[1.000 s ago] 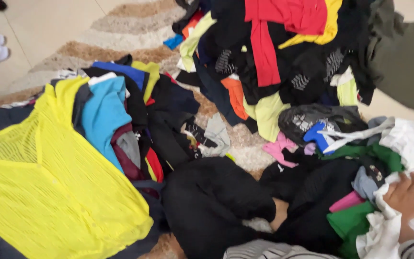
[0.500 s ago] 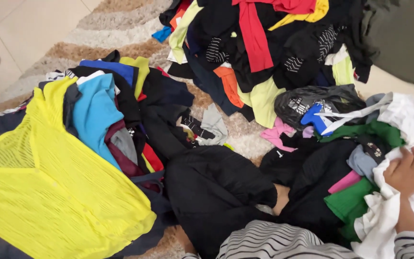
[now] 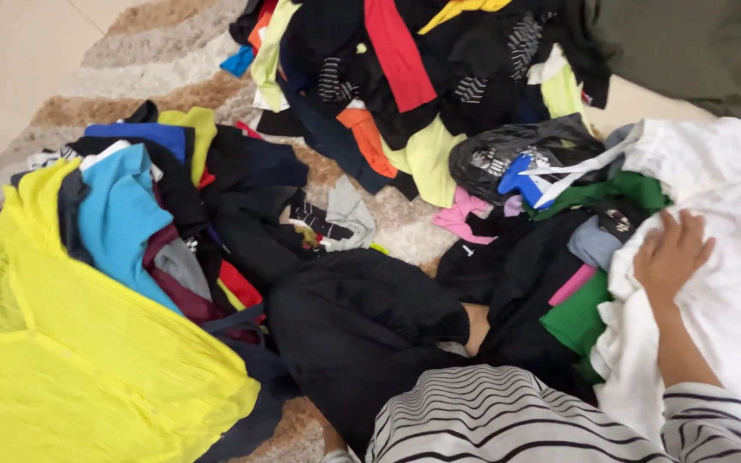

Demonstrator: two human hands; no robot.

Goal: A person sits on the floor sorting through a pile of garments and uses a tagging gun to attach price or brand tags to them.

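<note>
**Hand on the white cloth, heaps all around**

While the right hand (image 3: 669,257) lies on the white cloth (image 3: 731,283), its fingers are spread and curled into the fabric, gripping a fold at the cloth's left edge rather than pinching it. That cloth sits at the right of the view, over a green garment (image 3: 578,317) and beside a black garment (image 3: 370,330) in the lap. No left hand shows (only a striped sleeve (image 3: 508,420) low in the frame). As I judge it, a pull could drag the green piece or the nearby pink strip (image 3: 573,285) along, since both lie tucked under the cloth's edge, and muddle the heaps
</note>
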